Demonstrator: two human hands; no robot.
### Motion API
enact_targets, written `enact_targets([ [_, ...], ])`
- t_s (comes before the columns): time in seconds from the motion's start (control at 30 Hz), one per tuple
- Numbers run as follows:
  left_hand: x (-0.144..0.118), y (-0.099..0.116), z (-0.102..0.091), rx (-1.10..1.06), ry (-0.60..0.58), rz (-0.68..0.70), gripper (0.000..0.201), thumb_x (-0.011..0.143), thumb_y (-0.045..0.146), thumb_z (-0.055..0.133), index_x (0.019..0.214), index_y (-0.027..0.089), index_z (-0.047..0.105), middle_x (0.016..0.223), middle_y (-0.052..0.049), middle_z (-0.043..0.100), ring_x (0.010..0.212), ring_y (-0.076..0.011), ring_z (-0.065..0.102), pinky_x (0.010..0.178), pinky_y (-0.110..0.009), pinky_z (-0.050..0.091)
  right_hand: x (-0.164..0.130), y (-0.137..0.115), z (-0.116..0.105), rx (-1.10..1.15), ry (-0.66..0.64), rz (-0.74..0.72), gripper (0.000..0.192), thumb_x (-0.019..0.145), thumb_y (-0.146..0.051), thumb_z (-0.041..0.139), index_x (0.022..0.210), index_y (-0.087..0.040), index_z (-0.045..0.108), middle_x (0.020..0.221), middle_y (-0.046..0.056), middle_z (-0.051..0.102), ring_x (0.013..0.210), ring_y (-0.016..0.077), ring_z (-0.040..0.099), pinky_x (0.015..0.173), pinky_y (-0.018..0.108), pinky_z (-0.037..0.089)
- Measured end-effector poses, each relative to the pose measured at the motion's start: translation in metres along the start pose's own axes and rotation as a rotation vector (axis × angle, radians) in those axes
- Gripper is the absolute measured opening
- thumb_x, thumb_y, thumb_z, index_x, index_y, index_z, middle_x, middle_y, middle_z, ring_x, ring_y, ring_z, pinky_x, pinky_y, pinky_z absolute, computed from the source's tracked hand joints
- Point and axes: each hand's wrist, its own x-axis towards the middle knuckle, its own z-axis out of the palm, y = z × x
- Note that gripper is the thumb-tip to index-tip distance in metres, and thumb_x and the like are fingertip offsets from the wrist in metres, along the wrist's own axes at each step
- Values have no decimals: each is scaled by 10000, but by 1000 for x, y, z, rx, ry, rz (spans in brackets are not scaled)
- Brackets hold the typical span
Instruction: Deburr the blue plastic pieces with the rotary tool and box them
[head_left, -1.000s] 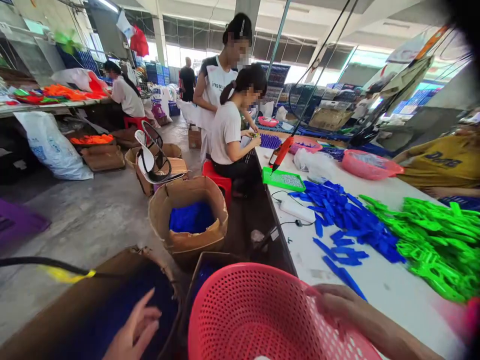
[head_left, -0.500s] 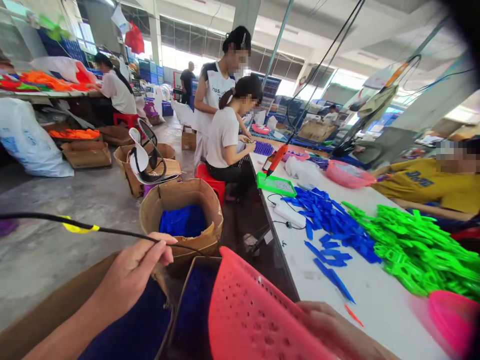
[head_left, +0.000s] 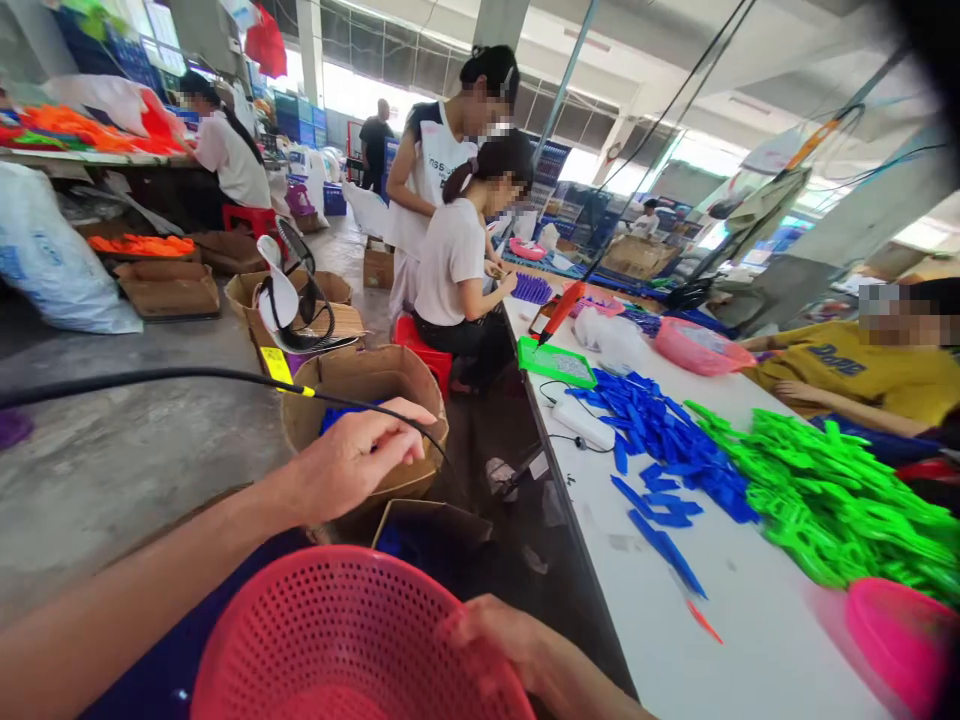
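Note:
My left hand (head_left: 364, 460) is closed, fingers curled, at a thin black cable (head_left: 187, 373) with a yellow tag (head_left: 277, 366). The cable crosses the hand near the knuckles; the exact grip is partly hidden. My right hand (head_left: 510, 640) grips the right rim of a red perforated plastic basket (head_left: 337, 600), which is tilted so that its inside faces me. No pieces show in the visible part of it. Below and behind the basket, a cardboard box (head_left: 431, 535) holds dark blue contents. Further blue material lies beneath my left forearm.
A white table (head_left: 720, 670) on the right bears blue pieces (head_left: 660, 430), green plastic parts (head_left: 840, 490), a green tray (head_left: 555, 362) and a pink bowl (head_left: 900, 640). A red electric screwdriver (head_left: 561, 312) hangs above. Several people sit or stand around. A cardboard box (head_left: 397, 375) stands ahead.
The red basket has swung from a steep tilt to showing its inside and moved left. My left hand has moved right and slightly up, and the tagged cable has shifted right with it.

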Motion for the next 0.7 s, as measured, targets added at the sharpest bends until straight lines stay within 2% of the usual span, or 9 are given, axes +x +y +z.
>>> enact_targets([
  [0.1,-32,-13,-8,65,-100,-85,287,974,288,444,1114,215,684,1003,-25,744,839,-141,692,799,-267,562,40,-19,38,-21,-40,32,140,563,-220,592,677,-165,652,558,12,607,456,126,578,458,241,490],
  [0.17,-62,-39,-28,121,-102,-178,379,965,287,469,1312,230,610,955,-5,749,845,-148,699,826,-282,562,62,-31,52,-46,-62,18,198,586,-257,607,748,-158,664,662,61,685,579,190,678,537,306,557],
  [0.2,-82,-56,-41,151,-69,-238,391,968,307,479,1331,233,604,959,-8,752,868,-157,703,848,-295,561,75,-38,56,-64,-46,-13,219,599,-273,603,775,-158,663,676,66,693,596,203,686,559,328,567],
  [0.27,-130,-95,-71,174,83,-385,371,973,388,500,1275,230,645,1030,-33,752,946,-183,701,896,-326,562,103,-53,58,-112,32,-124,226,642,-310,586,795,-158,653,669,62,686,579,185,655,584,331,562],
  [0.37,-219,-148,-96,90,481,-745,481,900,552,565,1218,199,644,1056,-70,749,956,-212,697,906,-361,574,147,-81,64,-198,226,-379,293,715,-324,532,908,-149,664,778,73,719,703,190,666,706,343,574],
  [0.43,-273,-172,-83,99,567,-881,589,854,616,551,1212,154,624,1081,-120,741,976,-254,699,887,-405,587,170,-95,74,-275,339,-571,400,779,-302,469,1078,-124,668,986,118,748,916,225,680,874,394,569],
  [0.53,-330,-189,-25,95,567,-1075,557,807,594,563,1149,164,653,1115,-126,746,996,-284,712,895,-439,597,190,-98,101,-417,380,-831,519,861,-240,402,1322,-108,600,1315,161,672,1246,255,581,1143,479,439],
  [0.63,-367,-190,32,118,548,-1227,401,753,505,618,997,195,687,1067,-113,759,1082,-316,698,1027,-481,547,196,-78,130,-566,274,-1007,511,896,-193,426,1374,-147,600,1433,144,610,1376,256,496,1238,505,353],
  [0.7,-389,-184,49,148,553,-1310,328,733,472,634,927,212,683,1061,-111,759,1158,-335,672,1091,-493,505,198,-59,145,-690,169,-1123,465,919,-166,454,1344,-180,643,1444,127,611,1403,261,483,1247,522,352],
])
